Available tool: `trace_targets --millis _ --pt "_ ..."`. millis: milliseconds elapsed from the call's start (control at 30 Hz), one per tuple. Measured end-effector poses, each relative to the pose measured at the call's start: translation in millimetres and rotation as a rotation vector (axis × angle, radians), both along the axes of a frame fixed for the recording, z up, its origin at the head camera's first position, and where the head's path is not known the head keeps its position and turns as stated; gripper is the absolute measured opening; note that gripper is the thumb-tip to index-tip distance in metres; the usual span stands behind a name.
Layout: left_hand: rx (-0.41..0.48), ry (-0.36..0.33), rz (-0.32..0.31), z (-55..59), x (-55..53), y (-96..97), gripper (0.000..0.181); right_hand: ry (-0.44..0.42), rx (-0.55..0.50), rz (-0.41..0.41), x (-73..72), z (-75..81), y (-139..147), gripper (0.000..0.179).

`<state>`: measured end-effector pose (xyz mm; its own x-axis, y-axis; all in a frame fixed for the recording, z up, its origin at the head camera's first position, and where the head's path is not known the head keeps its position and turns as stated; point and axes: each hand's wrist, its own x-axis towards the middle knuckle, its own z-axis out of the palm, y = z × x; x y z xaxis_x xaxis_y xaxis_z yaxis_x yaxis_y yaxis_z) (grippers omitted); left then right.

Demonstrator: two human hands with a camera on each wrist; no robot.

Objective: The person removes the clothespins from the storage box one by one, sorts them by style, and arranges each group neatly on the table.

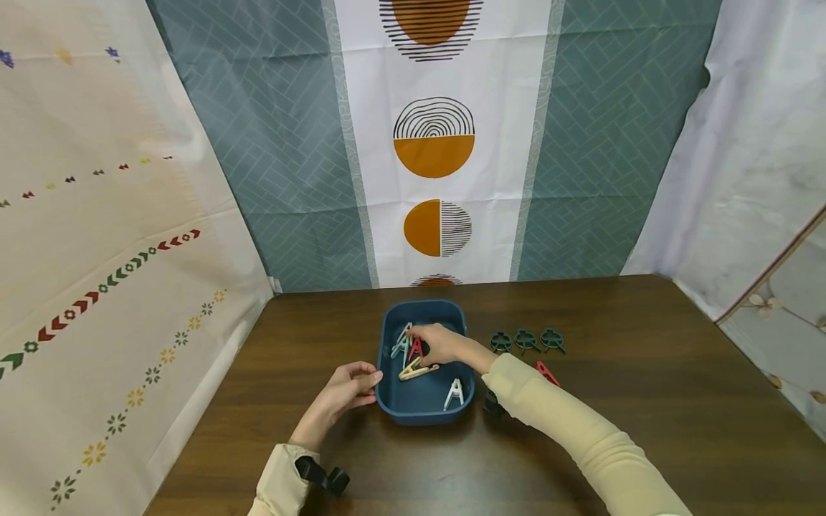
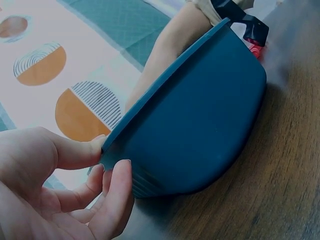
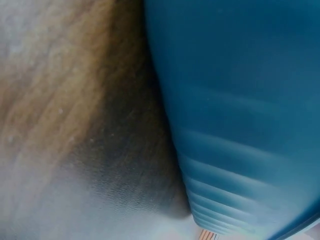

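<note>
The left hand [image 1: 351,387] pinches the left rim of a blue plastic bin [image 1: 426,416], thumb on top and fingers curled beneath, as the left wrist view also shows. Inside the bin, the right hand [image 1: 442,344] reaches down among the pegs. Between its thumb and forefinger shows a red clothes peg [image 1: 416,350]; I cannot tell whether they grip it. Close to the fingertips lie a cream peg [image 1: 416,370] and light blue-green pegs [image 1: 400,346]. A white peg [image 1: 454,393] leans at the bin's near right. Only the bin's outer wall [image 3: 240,100] fills the right wrist view.
Right of the bin, three dark green clips [image 1: 525,340] lie in a row on the brown wooden table [image 1: 645,358]. Another red peg [image 1: 547,373] shows partly behind the right sleeve. Fabric hangings [image 1: 290,143] rise behind and beside the table.
</note>
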<state>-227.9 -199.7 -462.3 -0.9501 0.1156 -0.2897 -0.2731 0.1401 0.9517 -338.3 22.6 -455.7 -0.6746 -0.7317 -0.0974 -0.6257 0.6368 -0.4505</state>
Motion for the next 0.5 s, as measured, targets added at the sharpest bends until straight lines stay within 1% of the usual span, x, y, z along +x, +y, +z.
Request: trace_targets --millis 267,367,500 --pt "0.003 -0.002 0.01 0.9 -1.4 0.7 0.024 0.047 -0.009 -0.012 -0.8 1.2 0 0.064" --pt "-0.005 0.001 0.008 0.4 -0.7 0.2 0.023 0.066 -0.039 -0.009 0.0 4.0 2 0.064" --pt "-0.015 -0.002 0.008 0.3 1.2 -0.1 0.022 0.063 -0.114 0.007 1.9 10.3 7 0.065"
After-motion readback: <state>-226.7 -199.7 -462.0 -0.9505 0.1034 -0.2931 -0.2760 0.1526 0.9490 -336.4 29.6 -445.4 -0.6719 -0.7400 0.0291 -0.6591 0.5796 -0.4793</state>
